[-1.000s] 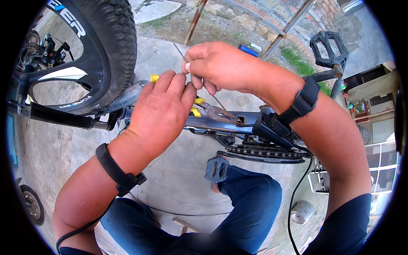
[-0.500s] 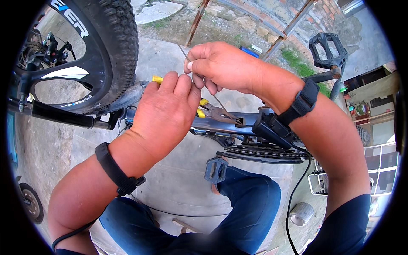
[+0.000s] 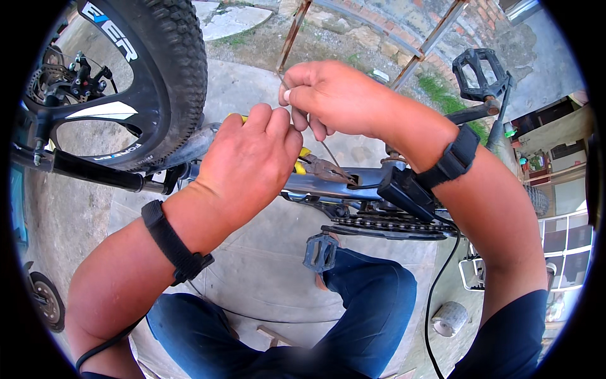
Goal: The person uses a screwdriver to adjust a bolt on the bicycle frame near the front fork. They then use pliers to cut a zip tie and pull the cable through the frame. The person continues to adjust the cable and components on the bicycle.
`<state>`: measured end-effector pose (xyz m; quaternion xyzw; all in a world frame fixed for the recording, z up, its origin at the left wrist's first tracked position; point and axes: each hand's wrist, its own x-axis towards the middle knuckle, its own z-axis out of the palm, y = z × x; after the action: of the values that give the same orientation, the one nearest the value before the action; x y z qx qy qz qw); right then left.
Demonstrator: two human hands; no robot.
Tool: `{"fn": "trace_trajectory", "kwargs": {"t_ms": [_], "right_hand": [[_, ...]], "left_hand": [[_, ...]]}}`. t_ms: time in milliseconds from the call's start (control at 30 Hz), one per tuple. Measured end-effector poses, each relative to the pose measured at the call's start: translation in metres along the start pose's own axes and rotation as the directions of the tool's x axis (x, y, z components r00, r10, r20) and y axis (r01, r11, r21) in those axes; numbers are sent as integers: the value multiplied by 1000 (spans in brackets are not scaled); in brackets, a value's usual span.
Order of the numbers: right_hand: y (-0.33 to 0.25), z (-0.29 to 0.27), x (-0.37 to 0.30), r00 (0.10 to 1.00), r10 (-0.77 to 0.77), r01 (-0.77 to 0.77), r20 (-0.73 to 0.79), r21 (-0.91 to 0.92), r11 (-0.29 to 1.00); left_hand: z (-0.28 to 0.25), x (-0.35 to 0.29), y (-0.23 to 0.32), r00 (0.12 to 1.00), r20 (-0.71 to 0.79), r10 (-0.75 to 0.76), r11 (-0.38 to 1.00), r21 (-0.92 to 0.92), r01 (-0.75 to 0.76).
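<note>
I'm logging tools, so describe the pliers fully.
The pliers have yellow grips and a worn, brownish metal head. The left hand wraps the handles, hiding most of them. The nose points right, at the opening in the bicycle frame, close to a thin wire's lower end. Whether the jaws grip it is unclear.

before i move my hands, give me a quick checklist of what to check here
1. Left hand around the handles of the pliers: ok
2. Right hand pinching the thin wire: ok
3. Pliers' tip at the hole in the bike frame: ok
4. Wire gripped firmly by the pliers: cannot tell
5. Left hand apart from the wheel: ok
</note>
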<state>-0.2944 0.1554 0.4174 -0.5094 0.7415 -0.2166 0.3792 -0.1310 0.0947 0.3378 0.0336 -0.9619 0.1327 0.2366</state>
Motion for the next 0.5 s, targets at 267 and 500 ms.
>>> {"fn": "trace_trajectory", "kwargs": {"t_ms": [267, 500], "right_hand": [[-7, -15, -19, 986, -27, 30, -165, 15, 999], [-45, -43, -63, 927, -204, 217, -315, 4, 976]], "left_hand": [[3, -1, 0, 997, 75, -17, 999, -29, 19], [7, -5, 3, 996, 63, -59, 997, -55, 63]]}}
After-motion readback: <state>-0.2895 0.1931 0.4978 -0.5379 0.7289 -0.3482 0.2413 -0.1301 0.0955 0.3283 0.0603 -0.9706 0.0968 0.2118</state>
